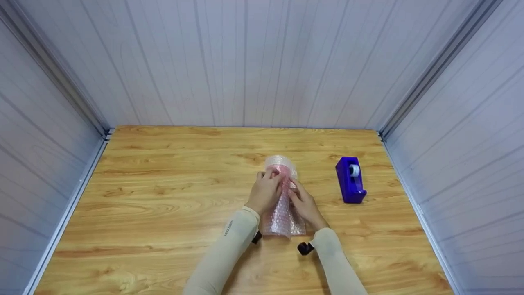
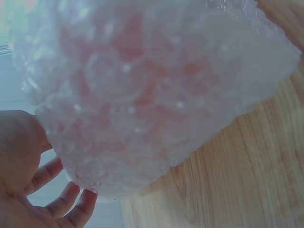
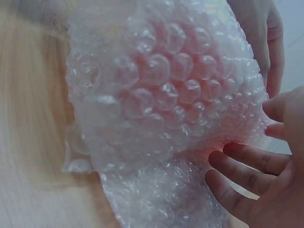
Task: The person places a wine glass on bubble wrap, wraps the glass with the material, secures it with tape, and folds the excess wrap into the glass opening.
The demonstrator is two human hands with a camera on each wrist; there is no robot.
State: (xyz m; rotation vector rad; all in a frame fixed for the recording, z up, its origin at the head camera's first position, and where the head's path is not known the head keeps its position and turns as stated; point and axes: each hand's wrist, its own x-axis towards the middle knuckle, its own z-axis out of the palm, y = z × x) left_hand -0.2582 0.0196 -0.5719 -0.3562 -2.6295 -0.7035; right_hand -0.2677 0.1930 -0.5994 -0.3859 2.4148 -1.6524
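A pinkish object, its kind hidden by the wrapping, lies inside a sheet of clear bubble wrap (image 1: 280,221) right of the middle of the table. From the left, my left hand (image 1: 265,190) holds the far part of the wrap with bent fingers. My right hand (image 1: 305,205) pinches the wrap's right edge between thumb and fingers. In the left wrist view the bubble wrap (image 2: 142,95) fills most of the picture, beside the left hand (image 2: 28,175). The right wrist view shows the right hand (image 3: 266,171) against the bubble wrap (image 3: 161,85), with a loose flap below.
A blue tape dispenser (image 1: 350,184) with a white roll of tape (image 1: 354,170) stands to the right of the hands. The wood-grain table (image 1: 163,196) is bounded by pale panel walls (image 1: 245,65) at the back and both sides.
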